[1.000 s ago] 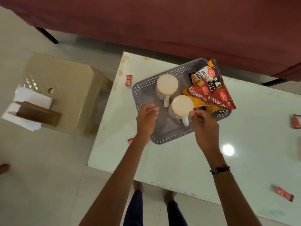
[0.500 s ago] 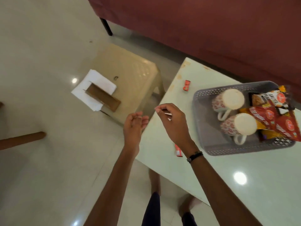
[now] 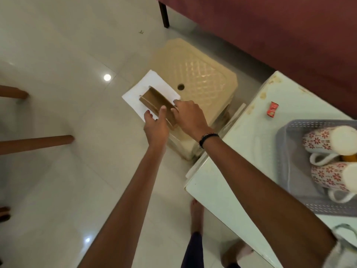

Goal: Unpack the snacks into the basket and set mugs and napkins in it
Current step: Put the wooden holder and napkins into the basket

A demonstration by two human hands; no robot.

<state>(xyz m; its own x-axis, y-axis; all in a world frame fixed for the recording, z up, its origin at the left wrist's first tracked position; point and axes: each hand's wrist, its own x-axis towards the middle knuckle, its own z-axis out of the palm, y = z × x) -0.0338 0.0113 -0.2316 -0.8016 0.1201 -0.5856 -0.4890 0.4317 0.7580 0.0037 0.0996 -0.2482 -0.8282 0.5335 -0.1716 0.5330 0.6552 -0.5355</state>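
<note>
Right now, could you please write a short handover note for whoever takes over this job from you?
Left hand: at the near end of the brown wooden napkin holder, fingers straight, touching it; no clear grip.
Right hand: on the holder's other side; its grip cannot be judged.
The holder and its white paper napkins sit on the beige plastic stool beside the pale table.
Done: two white mugs with red flowers lie in the grey perforated plastic basket on the table.
Left: move the napkins into the basket. One small red wrapper lies loose on the table.
</note>
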